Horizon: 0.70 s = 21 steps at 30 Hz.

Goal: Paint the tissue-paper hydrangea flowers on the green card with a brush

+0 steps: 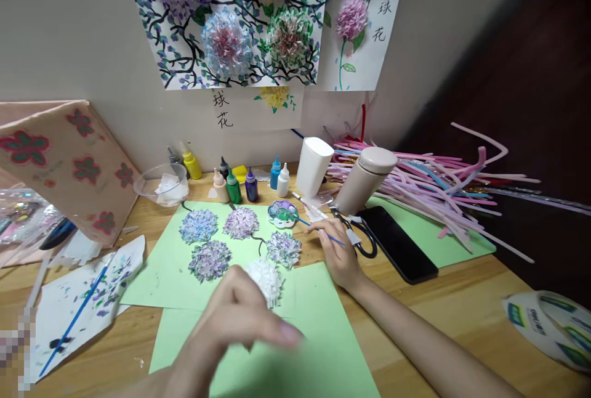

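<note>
My right hand [339,250] grips a thin blue paintbrush [318,230] whose tip rests in a small flower-shaped paint palette [282,213]. My left hand [240,315] is close to the camera and blurred, its fingers curled beside a white paper pom-pom flower [265,278]. That flower lies on green paper [180,262] with several purple and blue tinted paper flowers [210,259]. Whether the left hand actually holds the white flower is unclear.
Small paint bottles [240,185] line the wall beside a clear bowl [162,185], a white cup [314,167] and a beige flask [364,179]. A black phone [397,244], scissors [364,238], a pile of pink straws [438,182] and flower pictures [231,16] are around.
</note>
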Tool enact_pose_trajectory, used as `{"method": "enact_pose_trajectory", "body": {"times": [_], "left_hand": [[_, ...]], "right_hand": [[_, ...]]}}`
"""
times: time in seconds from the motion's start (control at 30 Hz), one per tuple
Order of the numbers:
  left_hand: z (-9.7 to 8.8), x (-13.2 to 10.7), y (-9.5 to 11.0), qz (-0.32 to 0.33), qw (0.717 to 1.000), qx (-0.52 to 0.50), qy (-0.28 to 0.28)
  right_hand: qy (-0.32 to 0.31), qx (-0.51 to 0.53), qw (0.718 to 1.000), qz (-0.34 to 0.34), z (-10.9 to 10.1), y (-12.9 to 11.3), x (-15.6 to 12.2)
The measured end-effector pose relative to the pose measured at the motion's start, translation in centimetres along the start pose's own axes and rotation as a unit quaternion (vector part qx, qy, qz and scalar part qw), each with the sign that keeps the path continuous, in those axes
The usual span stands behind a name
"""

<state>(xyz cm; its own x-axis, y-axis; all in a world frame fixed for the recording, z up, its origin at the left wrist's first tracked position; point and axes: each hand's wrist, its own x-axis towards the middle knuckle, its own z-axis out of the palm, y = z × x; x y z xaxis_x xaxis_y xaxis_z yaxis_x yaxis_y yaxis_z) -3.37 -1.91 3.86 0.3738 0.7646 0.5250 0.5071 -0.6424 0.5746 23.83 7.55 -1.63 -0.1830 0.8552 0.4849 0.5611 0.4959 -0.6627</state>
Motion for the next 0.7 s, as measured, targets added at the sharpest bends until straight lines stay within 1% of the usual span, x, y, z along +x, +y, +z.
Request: {"method": "enact_pose_trajectory", "body": {"times": [0.07,0.13,0.17,0.3,0.4,0.57,0.7], "left_hand": [[0.6,0.4,0.1,-0.014,1.000,-0.026,-0.002],[1.2,-0.3,-0.1,-0.042,0.998,-0.050,-0.017],[1.4,-0.9,-0.3,-0.046,0.997,-0.056,-0.022],[2.3,-2.7,-1.9,-0.005,0.999,-0.021,-0.028],[2.6,-3.0,-2.6,-0.001,1.000,0.000,-0.031],[2.5,-2.5,-2.6,-0.031,0.999,-0.008,-0.028],[2.5,-2.6,-2.9,-0.084,0.994,-0.044,-0.049]], "right_hand": [[-0.022,0.003,1.000,-0.007,0.0,-0.2,0.0],[-0.034,0.009,0.999,-0.006,0.0,-0.2,0.1],[-0.038,0.011,0.999,-0.004,0.0,-0.2,0.1],[-0.040,0.012,0.999,0.011,0.0,-0.1,0.2],[-0.021,0.019,0.999,0.025,0.1,-0.1,0.2],[-0.025,0.026,0.999,0.032,0.0,-0.1,0.3],[0.002,0.020,0.999,0.048,0.1,0.0,0.3]]}}
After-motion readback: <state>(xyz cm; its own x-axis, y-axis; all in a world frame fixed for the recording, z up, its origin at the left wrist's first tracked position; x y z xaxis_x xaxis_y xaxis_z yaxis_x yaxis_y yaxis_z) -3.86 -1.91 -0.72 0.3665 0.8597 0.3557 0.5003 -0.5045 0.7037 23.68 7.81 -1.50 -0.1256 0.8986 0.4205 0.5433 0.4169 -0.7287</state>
